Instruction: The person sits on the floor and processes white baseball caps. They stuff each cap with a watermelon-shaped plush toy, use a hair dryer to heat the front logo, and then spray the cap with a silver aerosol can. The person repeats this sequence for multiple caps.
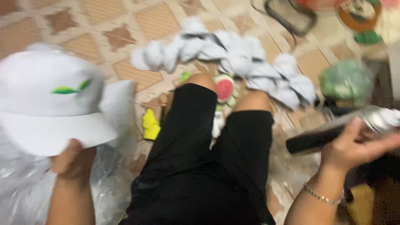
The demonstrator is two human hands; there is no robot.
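Head view, frame blurred by motion. Your left hand (74,160) is clamped on the brim of a white cap (50,104), thumb over the brim's edge, holding it up at the left of the frame. The cap carries a small green leaf mark on its front.

Under and beside the cap lies clear plastic wrapping (21,187), crumpled on the floor; whether anything sits inside it cannot be told.

Your right hand (354,148) is closed around a dark tool with a shiny metal end (333,131), held level at the right, well apart from the cap. A thin bracelet (321,195) sits on that wrist.

You sit on a patterned tile floor (125,29) in black shorts (200,166), knees pointing away from the camera. A heap of white caps (233,58) lies just beyond your knees. A round red and green thing (225,88) rests between the knees, and a yellow scrap (151,125) lies near your left thigh. A green rounded object (346,80) sits at the right, too blurred to identify.
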